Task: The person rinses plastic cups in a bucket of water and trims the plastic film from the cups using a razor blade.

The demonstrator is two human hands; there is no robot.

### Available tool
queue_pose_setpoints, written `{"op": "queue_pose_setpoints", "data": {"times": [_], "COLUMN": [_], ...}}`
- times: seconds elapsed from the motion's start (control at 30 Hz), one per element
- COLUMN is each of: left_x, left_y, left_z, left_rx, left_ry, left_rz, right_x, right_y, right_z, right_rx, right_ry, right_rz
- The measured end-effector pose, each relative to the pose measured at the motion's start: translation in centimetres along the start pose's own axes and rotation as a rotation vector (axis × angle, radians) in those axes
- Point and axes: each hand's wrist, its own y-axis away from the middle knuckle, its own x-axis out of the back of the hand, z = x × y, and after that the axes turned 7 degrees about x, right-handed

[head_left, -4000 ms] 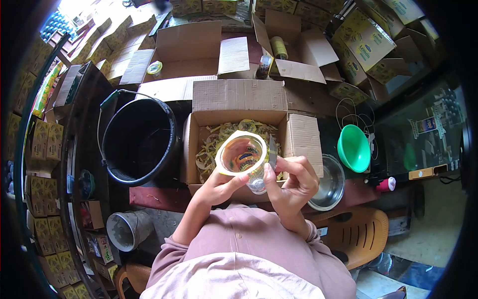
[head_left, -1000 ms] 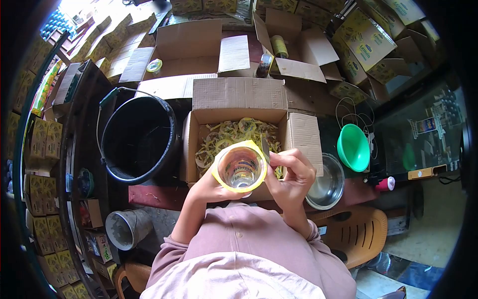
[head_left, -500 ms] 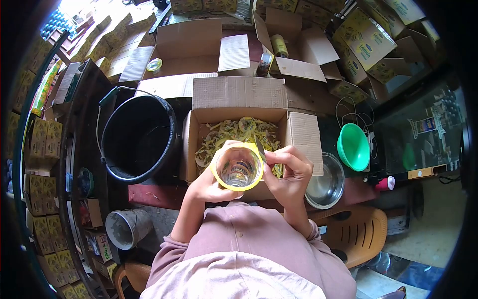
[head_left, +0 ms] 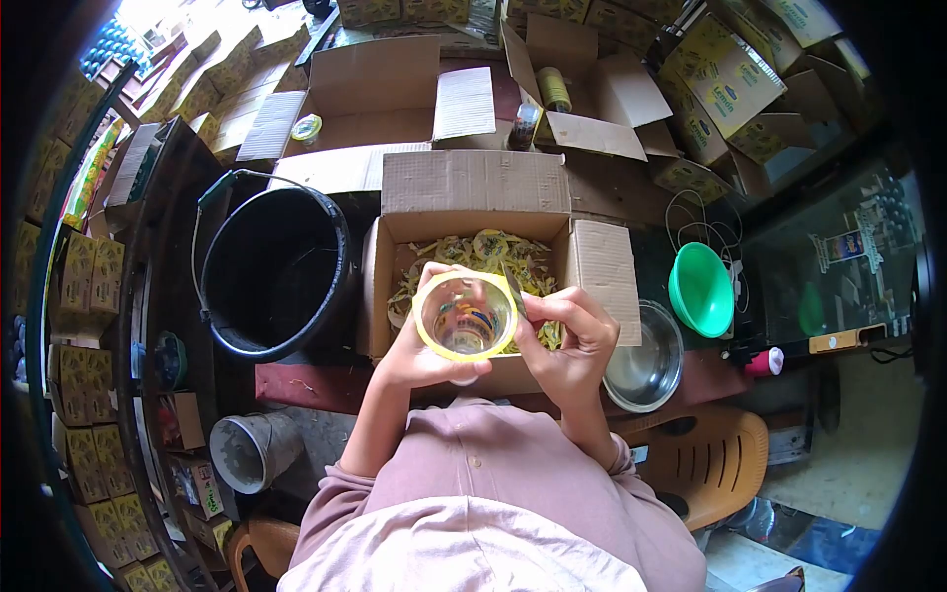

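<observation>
Together, left hand [head_left: 419,345] and right hand [head_left: 567,340] clasp the jar [head_left: 466,318], grips pinching its sides.

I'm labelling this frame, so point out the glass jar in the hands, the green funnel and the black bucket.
glass jar [head_left: 466,318]: head view, on its open mouth inside the yellow rim.
green funnel [head_left: 700,290]: head view, on the inside of its cone.
black bucket [head_left: 273,271]: head view, on its dark interior.
</observation>
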Motion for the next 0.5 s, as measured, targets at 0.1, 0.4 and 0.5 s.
{"op": "queue_pose_setpoints", "data": {"times": [0.1, 0.4, 0.5], "left_x": [-0.3, -1.5, -1.6], "left_y": [-0.1, 0.0, 0.1], "left_z": [0.2, 0.5, 0.4], "left_rx": [-0.017, 0.003, 0.01], "left_ry": [0.021, 0.023, 0.021], "left_rz": [0.042, 0.131, 0.141], "right_x": [0.0, -0.4, -0.5], "right_y": [0.1, 0.3, 0.2], "right_z": [0.1, 0.0, 0.0], "right_rx": [0.02, 0.038, 0.051], "right_ry": [0.037, 0.122, 0.124], "right_rz": [0.024, 0.085, 0.085]}}
